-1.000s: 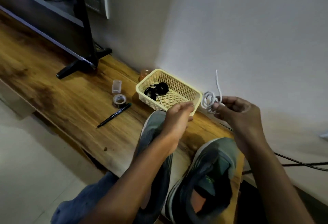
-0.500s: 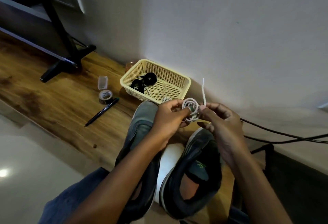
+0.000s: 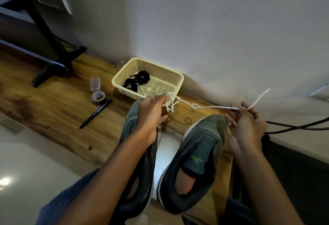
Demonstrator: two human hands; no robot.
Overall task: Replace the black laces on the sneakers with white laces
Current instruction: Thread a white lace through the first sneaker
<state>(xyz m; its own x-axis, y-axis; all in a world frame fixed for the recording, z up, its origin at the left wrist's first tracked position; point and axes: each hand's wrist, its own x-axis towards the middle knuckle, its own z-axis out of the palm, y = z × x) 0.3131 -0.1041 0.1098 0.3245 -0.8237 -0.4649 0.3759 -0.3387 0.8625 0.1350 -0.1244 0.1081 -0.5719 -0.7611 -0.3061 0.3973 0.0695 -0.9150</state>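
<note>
Thin white cord lace [image 3: 210, 107] stretched left-right above two laceless grey sneakers [image 3: 194, 162] on wooden worktop [image 3: 53, 107], toes toward wall, left hand [image 3: 151, 116] gripping its bundle, right hand [image 3: 246, 126] pinching its end, black laces [image 3: 137, 80] in cream plastic mesh basket [image 3: 170, 75]

— What's different from half a second ago?
— The hands have drawn apart. The right hand [image 3: 246, 128] pulled one end of the white lace [image 3: 210, 107] away from the basket [image 3: 179, 80]; the coil is partly undone, the rest bunched in the left hand [image 3: 151, 116].
</note>
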